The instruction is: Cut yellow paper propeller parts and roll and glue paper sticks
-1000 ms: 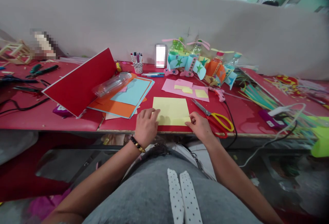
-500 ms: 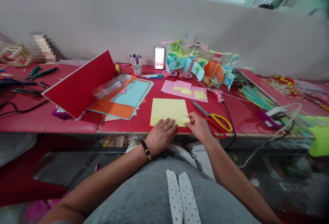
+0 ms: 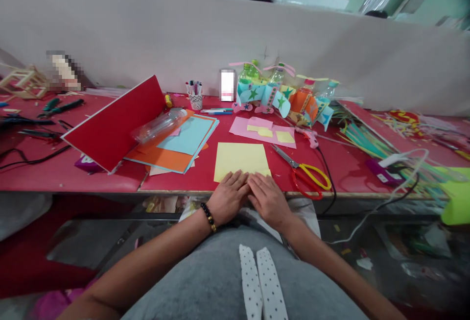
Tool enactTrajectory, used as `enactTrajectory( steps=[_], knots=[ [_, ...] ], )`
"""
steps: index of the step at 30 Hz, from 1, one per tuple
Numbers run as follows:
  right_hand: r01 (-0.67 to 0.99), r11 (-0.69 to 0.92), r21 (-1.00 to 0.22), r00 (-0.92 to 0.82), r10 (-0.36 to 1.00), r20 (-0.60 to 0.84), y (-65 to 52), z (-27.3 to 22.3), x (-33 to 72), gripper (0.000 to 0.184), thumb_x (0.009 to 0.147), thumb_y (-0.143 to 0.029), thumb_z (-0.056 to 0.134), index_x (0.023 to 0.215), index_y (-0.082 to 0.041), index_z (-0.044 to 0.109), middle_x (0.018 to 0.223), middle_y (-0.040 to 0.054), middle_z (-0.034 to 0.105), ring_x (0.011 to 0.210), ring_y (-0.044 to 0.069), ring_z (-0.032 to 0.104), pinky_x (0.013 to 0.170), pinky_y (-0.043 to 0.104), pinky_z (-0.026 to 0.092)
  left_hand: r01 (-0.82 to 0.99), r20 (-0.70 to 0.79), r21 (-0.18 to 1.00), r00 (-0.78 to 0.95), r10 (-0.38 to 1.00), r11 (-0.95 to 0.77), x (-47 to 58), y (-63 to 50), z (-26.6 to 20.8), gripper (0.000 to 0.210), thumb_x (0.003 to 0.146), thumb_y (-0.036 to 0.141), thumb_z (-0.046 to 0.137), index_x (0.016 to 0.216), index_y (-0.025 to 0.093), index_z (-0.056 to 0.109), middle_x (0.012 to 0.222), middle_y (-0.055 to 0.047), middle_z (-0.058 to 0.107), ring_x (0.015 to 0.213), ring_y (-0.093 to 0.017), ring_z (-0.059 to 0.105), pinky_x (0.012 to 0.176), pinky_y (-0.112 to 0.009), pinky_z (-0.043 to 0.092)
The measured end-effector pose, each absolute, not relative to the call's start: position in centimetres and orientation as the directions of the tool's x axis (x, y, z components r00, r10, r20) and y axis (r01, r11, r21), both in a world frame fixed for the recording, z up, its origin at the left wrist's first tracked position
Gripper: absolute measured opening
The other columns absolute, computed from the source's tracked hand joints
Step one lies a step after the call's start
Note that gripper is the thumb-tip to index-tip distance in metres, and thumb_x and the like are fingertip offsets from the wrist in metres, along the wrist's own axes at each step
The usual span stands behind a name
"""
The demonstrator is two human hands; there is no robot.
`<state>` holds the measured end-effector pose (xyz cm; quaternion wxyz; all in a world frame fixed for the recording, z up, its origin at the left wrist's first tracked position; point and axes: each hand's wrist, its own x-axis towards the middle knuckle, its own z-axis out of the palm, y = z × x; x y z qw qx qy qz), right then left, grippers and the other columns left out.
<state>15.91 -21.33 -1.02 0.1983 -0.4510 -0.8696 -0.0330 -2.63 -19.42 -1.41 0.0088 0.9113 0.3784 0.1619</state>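
Observation:
A sheet of yellow paper lies on the red tabletop at its front edge. My left hand rests flat over the paper's near edge, fingers stretched out, a beaded bracelet at the wrist. Beside it, my right hand lies flat as well, fingertips over the near edge and close against the left hand. Both hands hide most of that edge. Just right of the paper are scissors with one yellow and one red handle, blades spread slightly.
To the left are orange and blue paper sheets, a clear plastic bottle and a tilted red board. Behind lie pink paper, a pink glue gun, a pen cup and decorated bottle crafts. Cables run at right.
My right hand has moved left from the paper's near right corner, where it was pinching, and now lies flat beside my left hand. The left hand has hardly moved.

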Motion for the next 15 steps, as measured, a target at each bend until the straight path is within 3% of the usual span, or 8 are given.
enactTrajectory(
  steps=[4,15],
  knots=[
    [0.807,0.583,-0.090,-0.524,0.779,0.345,-22.1,-2.4,15.6,0.060,0.090,-0.034,0.045,0.140,-0.003,0.033,0.145,0.0190,0.034,0.136,0.027,0.026,0.108,0.045,0.030,0.688,0.272,0.120,0.671,0.690,-0.716,-2.6,-19.4,-1.4,0.045,0.090,0.029,0.043,0.134,0.019,0.041,0.143,-0.009,0.040,0.135,-0.026,0.030,0.111,-0.044,0.023],
    [0.848,0.525,-0.074,-0.477,0.816,0.327,-22.2,-2.4,16.7,0.056,0.088,-0.032,0.049,0.138,-0.009,0.040,0.144,0.0169,0.037,0.135,0.028,0.028,0.107,0.045,0.030,0.683,0.312,0.121,0.662,0.681,-0.720,-2.6,-19.3,-1.3,0.039,0.090,0.024,0.042,0.129,0.019,0.048,0.138,-0.010,0.046,0.133,-0.025,0.034,0.109,-0.045,0.028]
  ],
)
